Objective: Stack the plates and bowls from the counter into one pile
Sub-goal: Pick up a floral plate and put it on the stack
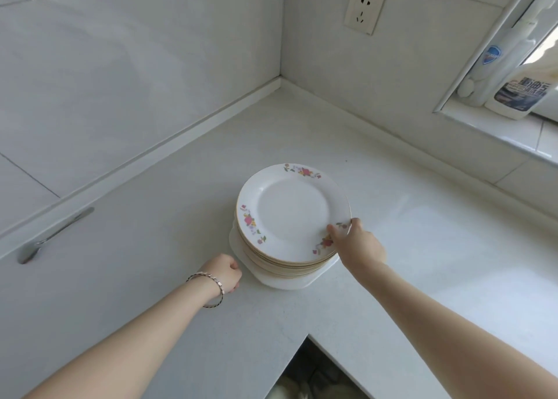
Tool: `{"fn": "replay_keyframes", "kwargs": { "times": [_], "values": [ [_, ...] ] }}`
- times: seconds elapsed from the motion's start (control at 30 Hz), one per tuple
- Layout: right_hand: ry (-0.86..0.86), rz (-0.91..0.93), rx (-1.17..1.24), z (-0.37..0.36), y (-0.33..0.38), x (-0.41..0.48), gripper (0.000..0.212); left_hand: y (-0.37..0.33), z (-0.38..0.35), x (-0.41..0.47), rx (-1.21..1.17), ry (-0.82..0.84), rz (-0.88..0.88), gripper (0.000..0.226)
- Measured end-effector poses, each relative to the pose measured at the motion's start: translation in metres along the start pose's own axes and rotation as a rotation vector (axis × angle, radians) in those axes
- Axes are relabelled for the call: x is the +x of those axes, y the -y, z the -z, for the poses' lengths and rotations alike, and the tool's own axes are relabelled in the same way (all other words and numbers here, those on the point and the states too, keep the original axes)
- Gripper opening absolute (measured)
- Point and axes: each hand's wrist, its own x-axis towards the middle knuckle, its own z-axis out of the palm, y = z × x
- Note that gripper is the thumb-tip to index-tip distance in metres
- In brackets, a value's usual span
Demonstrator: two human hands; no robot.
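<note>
Looking down into the corner of the white counter (407, 223), where 2 tiled walls meet behind the work. The pile (287, 264) sits out from that corner, with bare counter all round it: a wide strip toward the back walls, a broad run to the right under the window sill (498, 136), and flat surface to the left as far as a metal handle (54, 235). Nearest me the counter stops at a cut-out edge (311, 336) with a dark gap below it, between my 2 forearms. A wall socket (364, 9) is high on the right-hand wall, and 2 bottles (516, 88) stand on the sill, well apart from the pile.

The pile is flowered plates with gold rims, resting on a plain white dish (283, 283) at the bottom. The top plate (290, 211) has its rim overhanging the ones beneath on the far side. I cannot tell whether it lies fully flat.

My right hand (362, 244) grasps that top plate at its near-right rim: the thumb (331, 229) presses on the flowered band and the fingers curl under the edge.

My left hand (225, 270) is down on the counter just left of the white dish, clenched with knuckles up, and nothing shows in it. I cannot tell whether it touches the dish. A bracelet (211, 290) circles that wrist.
</note>
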Motion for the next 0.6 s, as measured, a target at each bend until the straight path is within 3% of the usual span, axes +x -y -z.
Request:
{"fn": "replay_keyframes", "kwargs": {
  "times": [0.33, 0.6],
  "values": [
    [0.172, -0.027, 0.018, 0.012, -0.080, -0.007, 0.050, -0.044, -0.072, -0.010, 0.258, 0.238, -0.132, 0.030],
    [0.232, -0.176, 0.014, 0.065, -0.224, -0.036, 0.026, -0.181, -0.163, -0.051, 0.415, 0.304, -0.440, 0.024]
  ]
}}
